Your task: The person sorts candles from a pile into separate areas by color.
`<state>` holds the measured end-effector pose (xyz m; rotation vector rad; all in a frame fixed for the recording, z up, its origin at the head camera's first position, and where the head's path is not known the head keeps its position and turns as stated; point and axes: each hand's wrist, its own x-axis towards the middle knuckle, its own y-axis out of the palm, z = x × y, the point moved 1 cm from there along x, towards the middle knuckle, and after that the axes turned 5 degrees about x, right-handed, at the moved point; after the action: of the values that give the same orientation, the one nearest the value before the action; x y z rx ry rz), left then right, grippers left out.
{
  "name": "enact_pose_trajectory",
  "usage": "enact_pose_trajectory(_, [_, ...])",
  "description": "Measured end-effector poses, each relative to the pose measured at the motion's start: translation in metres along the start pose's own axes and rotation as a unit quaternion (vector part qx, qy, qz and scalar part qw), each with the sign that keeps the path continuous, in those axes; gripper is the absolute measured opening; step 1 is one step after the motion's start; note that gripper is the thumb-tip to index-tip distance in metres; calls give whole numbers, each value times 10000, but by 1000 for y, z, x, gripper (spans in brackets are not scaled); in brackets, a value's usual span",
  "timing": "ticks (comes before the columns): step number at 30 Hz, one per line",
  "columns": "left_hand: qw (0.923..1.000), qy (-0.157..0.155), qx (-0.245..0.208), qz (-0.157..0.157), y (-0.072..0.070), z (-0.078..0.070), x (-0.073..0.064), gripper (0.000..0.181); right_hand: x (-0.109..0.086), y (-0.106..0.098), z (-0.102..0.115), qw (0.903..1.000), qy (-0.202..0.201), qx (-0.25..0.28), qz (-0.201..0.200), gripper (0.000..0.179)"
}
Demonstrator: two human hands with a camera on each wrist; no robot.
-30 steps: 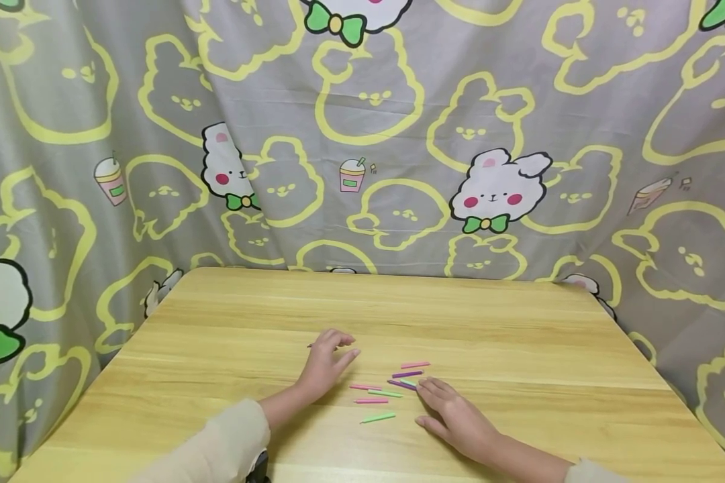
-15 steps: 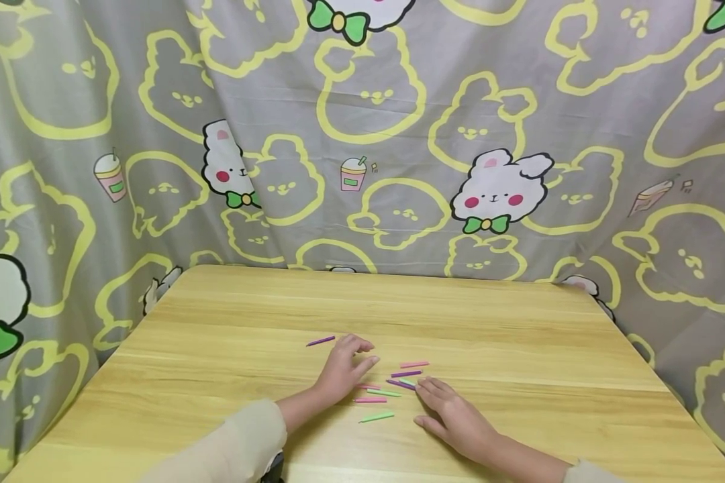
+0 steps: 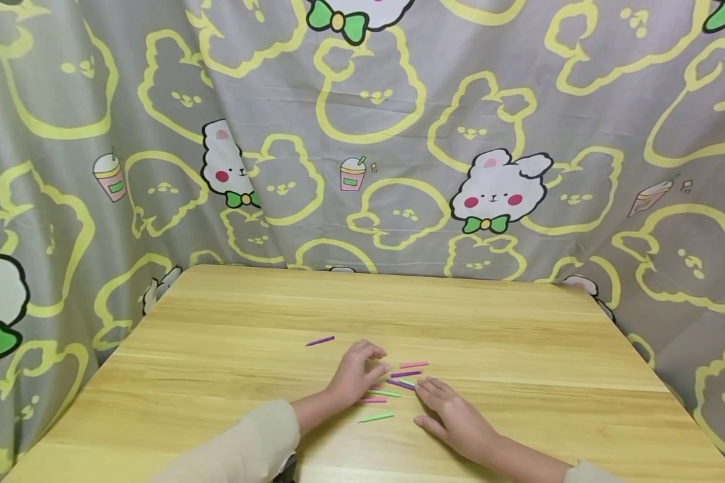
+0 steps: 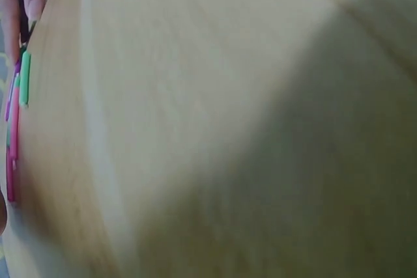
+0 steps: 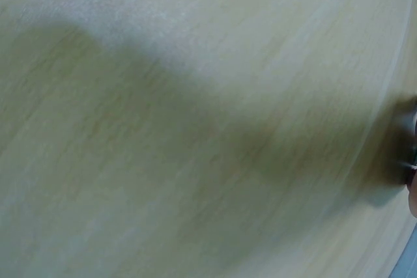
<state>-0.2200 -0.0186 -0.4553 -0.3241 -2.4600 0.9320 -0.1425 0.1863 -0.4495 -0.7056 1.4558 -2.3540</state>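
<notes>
Slim coloured sticks that look like small candles lie in a loose group on the table. My left hand (image 3: 358, 376) hovers over the group's left side, fingers loosely bent and apart, with nothing visible in them. It partly covers a pink stick (image 3: 374, 400) and a green stick (image 3: 387, 393). My right hand (image 3: 456, 416) rests on the table, fingers extended, fingertips at the ends of a purple stick (image 3: 394, 383) and a pale green stick (image 3: 407, 382). Just beyond are another purple stick (image 3: 406, 373) and a pink stick (image 3: 414, 365). Sticks also show at the left wrist view's edge.
A lone purple stick (image 3: 320, 341) lies to the left, apart from the group. Nearer the front is a bright green stick (image 3: 376, 417). The wooden table (image 3: 519, 322) ends at a patterned grey curtain (image 3: 399, 161) behind and at both sides.
My left hand has moved right and slightly nearer, away from the lone purple stick, which is now fully uncovered, and over the group. The right hand has stayed in place.
</notes>
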Motion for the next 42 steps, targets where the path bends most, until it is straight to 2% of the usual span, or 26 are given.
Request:
enact_pose_trajectory(4, [10000,6,-62,62,5,-1,0,23,1,-1,1,10000,-46,4,6,50])
enact_pose_trajectory(13, [9999,135,-91,-6,14,-1,6,22,1,-1,1,9999,14,72,145,50])
enact_pose_trajectory(18, [9997,33,-146,181,13,0,8,24,1,-2,2,9998,71,99,167,50])
enact_pose_trajectory(23, [9995,103,-69,307,13,0,11,23,1,-2,1,9999,56,73,142,50])
enact_pose_trajectory(30, [9991,71,90,401,13,1,13,21,0,-1,0,9997,122,74,206,50])
enact_pose_trajectory(42, [9983,40,331,475,10,1,13,11,1,-2,1,9999,-14,84,133,52])
